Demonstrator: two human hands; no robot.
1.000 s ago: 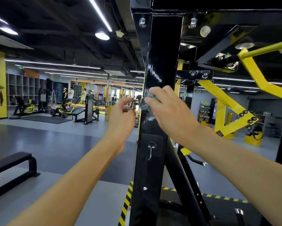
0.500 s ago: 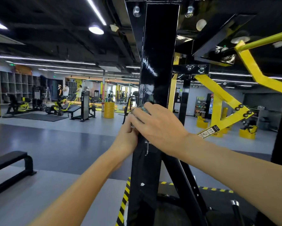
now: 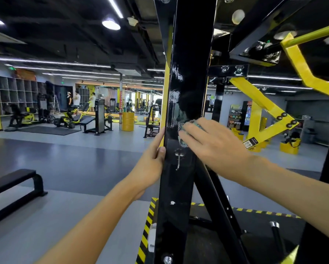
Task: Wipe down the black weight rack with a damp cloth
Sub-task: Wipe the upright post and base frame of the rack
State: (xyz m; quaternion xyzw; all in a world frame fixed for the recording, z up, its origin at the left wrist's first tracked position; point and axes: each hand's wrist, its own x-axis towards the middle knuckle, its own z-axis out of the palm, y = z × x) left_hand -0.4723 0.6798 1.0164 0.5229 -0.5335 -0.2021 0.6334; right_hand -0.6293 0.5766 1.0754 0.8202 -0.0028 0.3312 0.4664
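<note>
The black weight rack's upright post (image 3: 190,73) rises through the middle of the view, glossy with streaks. My right hand (image 3: 211,143) presses a small teal-grey cloth (image 3: 184,130) flat against the post's front face, just above a metal hook (image 3: 179,157). Most of the cloth is hidden under my fingers. My left hand (image 3: 154,155) grips the post's left edge at about the same height, thumb on the front face.
Yellow angled bars (image 3: 262,103) of the rack stand to the right. A black-and-yellow hazard stripe (image 3: 146,225) marks the platform at the post's foot. A black bench (image 3: 13,185) is at the left. Gym machines and several people are far back.
My right hand with the cloth has slid down the post from higher up to just above the hook. My left hand, free in the air before, now grips the post's left edge.
</note>
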